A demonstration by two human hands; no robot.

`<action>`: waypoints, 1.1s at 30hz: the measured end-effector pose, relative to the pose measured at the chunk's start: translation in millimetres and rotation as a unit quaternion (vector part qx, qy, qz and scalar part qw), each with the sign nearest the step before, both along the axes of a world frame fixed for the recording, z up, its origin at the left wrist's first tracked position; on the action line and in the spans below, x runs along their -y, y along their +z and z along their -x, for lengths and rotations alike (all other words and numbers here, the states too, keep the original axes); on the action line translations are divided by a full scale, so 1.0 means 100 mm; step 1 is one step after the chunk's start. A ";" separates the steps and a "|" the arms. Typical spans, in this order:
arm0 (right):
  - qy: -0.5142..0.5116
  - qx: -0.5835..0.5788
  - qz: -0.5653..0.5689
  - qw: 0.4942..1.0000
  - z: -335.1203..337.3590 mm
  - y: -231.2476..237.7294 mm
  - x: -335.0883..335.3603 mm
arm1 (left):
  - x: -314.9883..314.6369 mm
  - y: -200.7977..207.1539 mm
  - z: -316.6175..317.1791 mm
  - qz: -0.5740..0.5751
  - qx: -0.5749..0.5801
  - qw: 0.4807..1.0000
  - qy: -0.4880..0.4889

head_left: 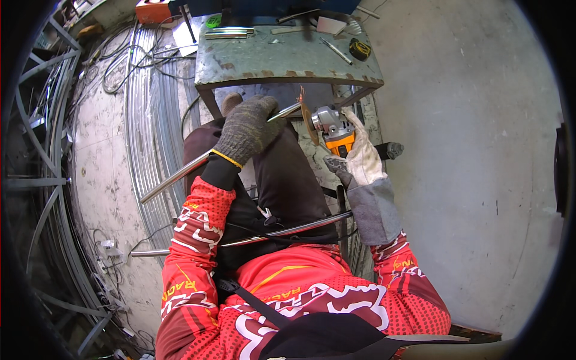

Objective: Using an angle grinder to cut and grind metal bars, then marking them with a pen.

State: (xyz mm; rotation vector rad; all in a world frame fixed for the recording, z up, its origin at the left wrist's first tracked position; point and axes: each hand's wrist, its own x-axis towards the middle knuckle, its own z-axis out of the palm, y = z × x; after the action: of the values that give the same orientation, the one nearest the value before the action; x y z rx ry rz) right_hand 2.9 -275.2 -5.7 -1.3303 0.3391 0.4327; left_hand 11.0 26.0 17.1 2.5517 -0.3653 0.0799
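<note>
1. Plainly, printing is the loudest thing on the red shirt [312, 291]: yellow lettering and big white-edged shapes run over the chest and both sleeves.
2. At the far side stands a worn, grey-green bench [270, 57], its near edge chipped to brown. Short silver tubes [228, 35] lie on its left part, a black-and-yellow tape measure [360, 50] on its right.
3. On the left, long metal lengths [147, 114] lie along the pale floor, with dark cables [117, 75] tangled at their far end. To the right stretches a smooth grey floor [468, 150].
4. The left hand [249, 129], in a dark knit glove, is closed around a metal tube [180, 174] that slants from near left to far right, its right end at the cutting disc [308, 123].
5. The right hand [363, 156], in a pale glove with a grey cuff, is wrapped around an orange-and-grey angle grinder [330, 123], right of that tube end.
6. Nearer, a second tube [294, 230] crosses the lap.
</note>
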 end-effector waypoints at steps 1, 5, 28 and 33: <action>0.043 0.066 0.013 0.997 0.04 -0.05 0.04 | 0.00 0.01 0.00 0.000 0.001 1.000 0.000; 0.154 0.334 0.161 0.916 0.02 -0.21 0.14 | 0.00 0.04 -0.02 0.024 0.003 1.000 0.011; 0.039 0.046 0.025 0.998 0.02 0.34 -0.18 | -0.03 -0.03 -0.02 0.043 -0.002 0.999 0.014; 0.093 0.048 0.134 0.985 0.04 0.51 -0.22 | -0.05 -0.05 -0.02 0.058 -0.009 0.998 0.012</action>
State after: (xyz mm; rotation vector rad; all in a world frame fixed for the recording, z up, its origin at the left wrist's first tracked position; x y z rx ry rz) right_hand -1.2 -253.2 45.3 -1.6482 0.1964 0.4892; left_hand 12.9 30.9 12.4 2.4403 -0.3128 0.0854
